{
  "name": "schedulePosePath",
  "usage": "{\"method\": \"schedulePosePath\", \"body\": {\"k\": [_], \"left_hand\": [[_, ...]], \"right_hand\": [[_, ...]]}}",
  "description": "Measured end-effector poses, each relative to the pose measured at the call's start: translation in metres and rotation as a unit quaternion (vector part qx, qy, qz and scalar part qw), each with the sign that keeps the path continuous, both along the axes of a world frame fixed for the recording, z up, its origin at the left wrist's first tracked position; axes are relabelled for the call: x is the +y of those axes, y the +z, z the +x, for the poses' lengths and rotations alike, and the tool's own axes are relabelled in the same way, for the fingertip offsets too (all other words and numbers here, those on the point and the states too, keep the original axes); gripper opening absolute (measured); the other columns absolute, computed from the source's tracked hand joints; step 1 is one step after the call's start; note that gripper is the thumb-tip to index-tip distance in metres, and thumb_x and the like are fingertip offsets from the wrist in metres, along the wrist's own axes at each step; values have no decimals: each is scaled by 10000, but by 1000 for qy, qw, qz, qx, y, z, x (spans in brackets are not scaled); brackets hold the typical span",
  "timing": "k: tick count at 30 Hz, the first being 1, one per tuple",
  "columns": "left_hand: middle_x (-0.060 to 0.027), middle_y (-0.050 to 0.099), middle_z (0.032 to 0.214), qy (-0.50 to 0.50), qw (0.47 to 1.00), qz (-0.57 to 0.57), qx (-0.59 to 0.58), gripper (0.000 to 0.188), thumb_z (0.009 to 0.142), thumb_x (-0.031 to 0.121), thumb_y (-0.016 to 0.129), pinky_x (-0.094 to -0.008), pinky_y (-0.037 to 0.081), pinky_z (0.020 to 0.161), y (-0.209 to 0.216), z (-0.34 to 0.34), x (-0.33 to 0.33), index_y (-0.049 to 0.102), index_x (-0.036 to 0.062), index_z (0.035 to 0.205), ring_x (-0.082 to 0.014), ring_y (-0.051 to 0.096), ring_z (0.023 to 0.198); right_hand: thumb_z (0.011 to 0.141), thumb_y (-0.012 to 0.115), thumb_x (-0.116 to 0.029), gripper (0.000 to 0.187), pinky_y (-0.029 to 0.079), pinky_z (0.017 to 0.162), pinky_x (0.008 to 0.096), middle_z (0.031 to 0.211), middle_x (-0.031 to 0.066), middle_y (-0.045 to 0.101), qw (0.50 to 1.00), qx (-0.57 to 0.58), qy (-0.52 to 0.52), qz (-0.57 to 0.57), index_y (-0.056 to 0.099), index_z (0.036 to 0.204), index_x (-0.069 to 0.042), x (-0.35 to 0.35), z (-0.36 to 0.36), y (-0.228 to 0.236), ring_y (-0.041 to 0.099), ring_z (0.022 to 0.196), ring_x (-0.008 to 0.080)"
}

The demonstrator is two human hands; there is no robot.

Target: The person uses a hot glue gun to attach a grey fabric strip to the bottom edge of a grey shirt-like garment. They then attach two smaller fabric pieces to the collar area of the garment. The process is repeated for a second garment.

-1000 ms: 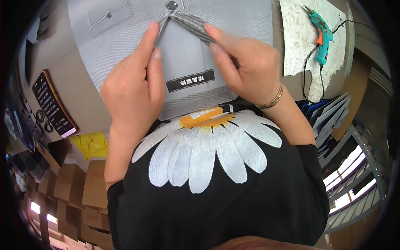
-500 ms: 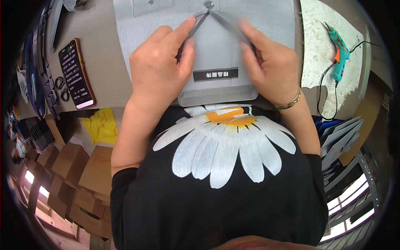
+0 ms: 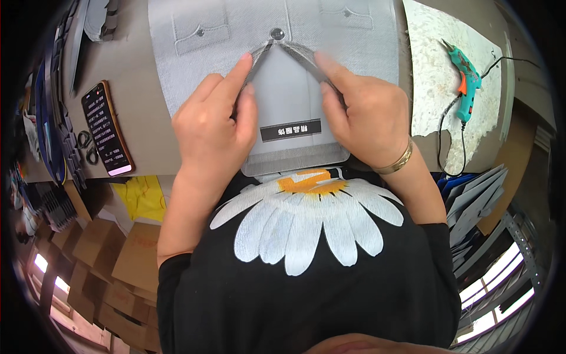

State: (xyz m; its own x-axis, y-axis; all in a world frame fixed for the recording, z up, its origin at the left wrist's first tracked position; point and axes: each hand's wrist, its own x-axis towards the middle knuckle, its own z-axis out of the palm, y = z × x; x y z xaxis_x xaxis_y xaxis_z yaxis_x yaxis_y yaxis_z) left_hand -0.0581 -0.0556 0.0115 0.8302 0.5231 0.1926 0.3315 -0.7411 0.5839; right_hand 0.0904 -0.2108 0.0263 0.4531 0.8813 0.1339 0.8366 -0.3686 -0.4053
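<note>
A light grey paper-like packaging piece (image 3: 354, 44), printed like a denim jacket with pockets, lies on the table in front of me. Below its dark round button (image 3: 277, 34), two dark grey folded edges spread apart in an upside-down V. My left hand (image 3: 218, 121) pinches the left folded edge (image 3: 257, 66) between thumb and fingers. On the other side, my right hand (image 3: 365, 112), with a gold bracelet at the wrist, pinches the right folded edge (image 3: 306, 61). Between the hands shows a smooth grey panel with a black label (image 3: 290, 130); its rounded near end reaches my shirt.
A phone (image 3: 107, 130) with a lit screen lies at left beside black cord loops (image 3: 88, 147). At right, a teal glue gun (image 3: 466, 82) with a cord rests on a stained white sheet (image 3: 427, 76). Cardboard boxes (image 3: 97, 251) stand below left; flat grey pieces (image 3: 477, 194) are stacked below right.
The whole view has shifted, so the packaging, hands and table things appear lower and slightly left. Both hands keep their pinch on the folded edges.
</note>
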Motion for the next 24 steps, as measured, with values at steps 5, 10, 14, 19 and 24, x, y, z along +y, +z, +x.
{"method": "schedulePosePath", "body": {"k": [5,10,14,19,24], "left_hand": [[-58,555,678,-9,1000,4,7,367,786,9,684,-345,455,504,0,4,0,732,80,1143,-218,548,520],[-62,563,682,-5,1000,-3,22,354,797,11,685,-346,458,507,-2,3,-2,732,78,1142,-222,552,524],[-68,567,686,-8,1000,-10,-1,337,810,8,679,-346,460,510,-9,3,-3,731,73,1137,-227,553,528],[-74,575,692,-13,1000,-2,-7,332,821,11,675,-350,466,528,-10,3,-3,727,65,1144,-229,562,548],[-72,541,686,-8,999,-28,-22,372,851,40,680,-335,456,550,-11,0,-1,694,69,1222,-204,543,583]], "right_hand": [[836,695,-97,365,474,497,361,603,92,612,998,32,-32,44,703,1201,-117,1,-1,-10,615,520,264],[836,686,-84,362,468,483,364,593,94,608,999,15,-5,39,704,1197,-114,4,-1,-12,609,505,264],[840,675,-84,345,471,481,367,574,98,600,999,14,-12,35,707,1183,-113,3,-3,-17,605,493,271],[812,674,-130,309,487,463,366,608,61,646,998,-10,-11,63,694,1120,-112,2,-3,-23,627,502,252],[876,667,-162,310,492,517,384,592,99,617,998,6,-29,58,705,1182,-126,1,-1,-21,623,538,302]]}}
